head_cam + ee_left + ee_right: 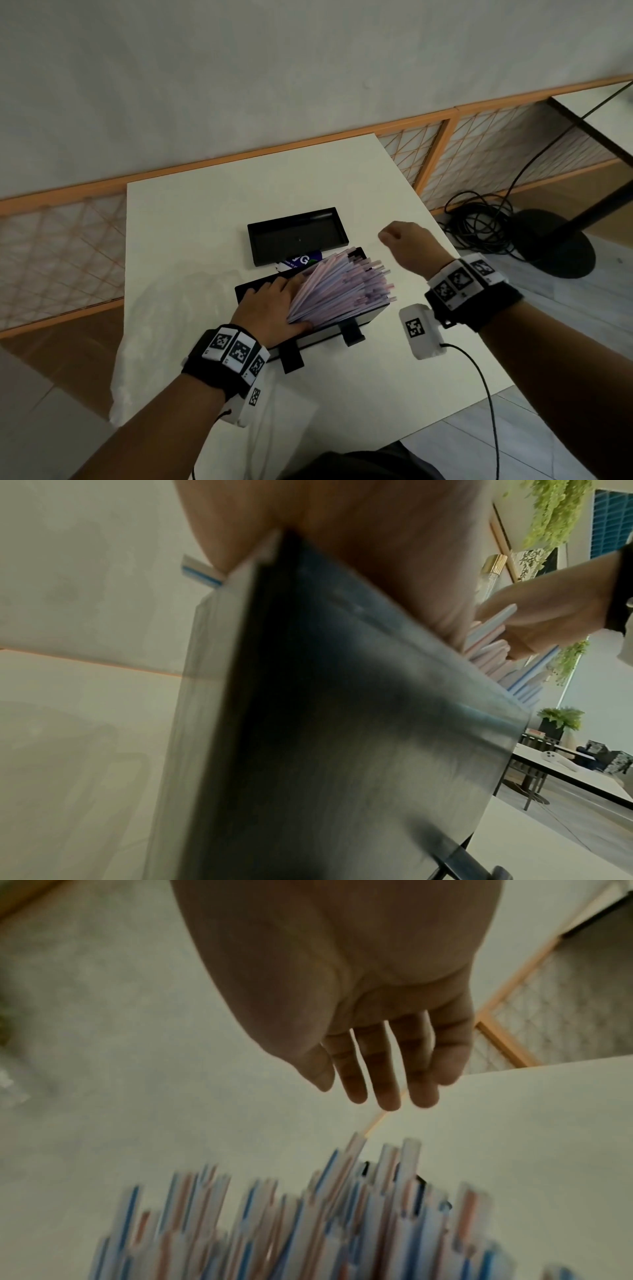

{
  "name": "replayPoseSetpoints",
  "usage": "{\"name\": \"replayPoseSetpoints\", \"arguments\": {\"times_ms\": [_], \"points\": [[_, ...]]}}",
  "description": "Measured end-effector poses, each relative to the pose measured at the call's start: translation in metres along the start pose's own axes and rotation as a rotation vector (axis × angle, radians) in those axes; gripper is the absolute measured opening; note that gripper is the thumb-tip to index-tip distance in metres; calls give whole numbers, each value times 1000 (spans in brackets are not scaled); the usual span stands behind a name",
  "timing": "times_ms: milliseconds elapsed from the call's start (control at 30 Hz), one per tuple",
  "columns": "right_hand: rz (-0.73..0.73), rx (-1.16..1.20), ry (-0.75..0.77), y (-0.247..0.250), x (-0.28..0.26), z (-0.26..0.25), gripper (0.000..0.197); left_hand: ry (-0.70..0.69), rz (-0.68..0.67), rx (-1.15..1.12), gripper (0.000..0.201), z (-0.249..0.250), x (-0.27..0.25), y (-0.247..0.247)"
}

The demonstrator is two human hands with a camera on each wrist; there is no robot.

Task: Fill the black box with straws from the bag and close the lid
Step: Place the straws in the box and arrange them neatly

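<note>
The black box [325, 337] stands in the middle of the white table [205, 222], heaped with striped straws [342, 291] that stick out over its right end. My left hand [270, 308] lies flat on the left end of the heap and presses it, thumb along the front. Up close, the box wall [342, 723] fills the left wrist view, with straws [493, 653] above it. My right hand [404, 243] hovers beyond the box's right end and holds nothing; its fingers [377, 1083] hang relaxed over the straw tips [342, 1231]. The black lid [298, 236] lies upturned behind the box.
A clear plastic bag [144, 342] drapes over the table's left edge. A printed blue and white wrapper [301, 261] lies between lid and box. On the floor to the right are coiled cables [479, 222] and a black stand base [555, 246]. An orange lattice fence [479, 144] runs behind.
</note>
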State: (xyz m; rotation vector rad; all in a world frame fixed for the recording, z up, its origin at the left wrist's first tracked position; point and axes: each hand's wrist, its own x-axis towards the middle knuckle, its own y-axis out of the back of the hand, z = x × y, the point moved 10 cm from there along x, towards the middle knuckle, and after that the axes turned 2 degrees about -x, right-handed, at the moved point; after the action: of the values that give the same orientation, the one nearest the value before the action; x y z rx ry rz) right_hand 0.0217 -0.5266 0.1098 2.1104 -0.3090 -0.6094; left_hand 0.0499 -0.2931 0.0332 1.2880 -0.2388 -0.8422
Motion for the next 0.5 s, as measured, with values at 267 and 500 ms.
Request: {"name": "replayPoseSetpoints", "arguments": {"times_ms": [267, 500], "points": [[-267, 431, -241, -55, -35, 26, 69, -103, 17, -207, 89, 18, 11, -3], [-199, 446, -247, -59, -38, 16, 62, -91, -22, -145, 92, 15, 7, -8]]}}
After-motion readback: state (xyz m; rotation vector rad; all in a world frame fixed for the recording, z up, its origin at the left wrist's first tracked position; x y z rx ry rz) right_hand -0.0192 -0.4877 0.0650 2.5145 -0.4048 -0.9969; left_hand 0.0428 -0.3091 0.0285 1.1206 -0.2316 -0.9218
